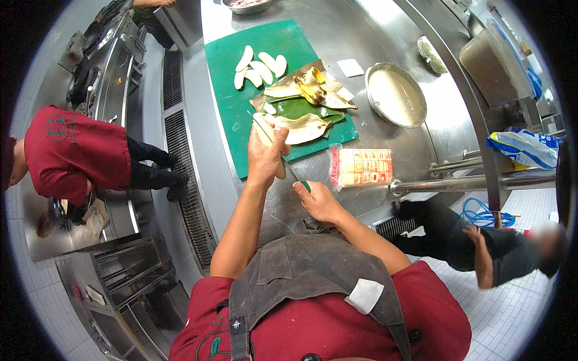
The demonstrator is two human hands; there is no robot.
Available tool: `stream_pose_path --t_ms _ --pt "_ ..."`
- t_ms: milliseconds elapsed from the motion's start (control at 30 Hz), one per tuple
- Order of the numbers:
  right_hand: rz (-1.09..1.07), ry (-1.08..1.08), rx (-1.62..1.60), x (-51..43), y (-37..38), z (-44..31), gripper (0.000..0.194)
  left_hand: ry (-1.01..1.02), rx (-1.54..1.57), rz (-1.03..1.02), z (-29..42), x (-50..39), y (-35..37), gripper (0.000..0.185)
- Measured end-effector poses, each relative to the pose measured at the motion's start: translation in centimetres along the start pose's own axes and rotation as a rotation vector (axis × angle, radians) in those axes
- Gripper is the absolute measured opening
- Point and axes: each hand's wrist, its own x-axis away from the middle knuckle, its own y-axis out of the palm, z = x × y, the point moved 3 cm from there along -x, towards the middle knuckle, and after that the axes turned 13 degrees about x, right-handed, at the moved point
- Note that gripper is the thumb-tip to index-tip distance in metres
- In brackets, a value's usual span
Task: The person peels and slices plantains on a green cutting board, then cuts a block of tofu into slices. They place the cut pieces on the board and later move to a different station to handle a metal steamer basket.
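Observation:
My left hand [266, 158] grips a peeled banana or plantain [263, 127], held over the near edge of a green cutting board [223, 108]. In my right hand [320, 203] is the green handle [306, 185] of a knife. Its blade [292, 170] runs up beside the fruit and passes partly behind my left hand. Just beyond lies a pale opened peel [305, 128] on a green leaf [293, 108]. Yellow and blackened peels [311, 92] are heaped farther back on brown paper. Several peeled pieces [261, 71] rest at the board's far left.
Right of the board are a metal bowl of pale batter [396, 92], a printed plastic bag [363, 167] and a white paper square [350, 67]. A steel shelf edge [465, 85] overhangs the right. One co-worker [76, 153] stands left, another person [478, 248] right.

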Motion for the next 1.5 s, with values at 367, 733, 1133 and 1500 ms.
stream_pose_path --t_ms 367,733,1133,1500 --pt "-0.710 0.434 -1.217 0.1 -2.8 -0.2 0.058 -0.503 0.274 -0.004 -4.6 -5.3 -3.9 0.024" --pt "-0.142 0.299 -0.887 -2.0 -5.5 -0.3 0.048 -0.485 0.469 0.085 0.1 -17.8 -1.6 0.044" --pt "0.370 -0.115 -0.088 -5.8 -5.3 -5.4 0.033 -0.461 0.471 -0.038 -2.8 -3.1 1.1 0.057" --pt "-0.071 -0.183 -0.087 1.0 -4.7 -2.3 0.066 -0.345 0.929 -0.155 2.0 -3.7 -0.5 0.075"
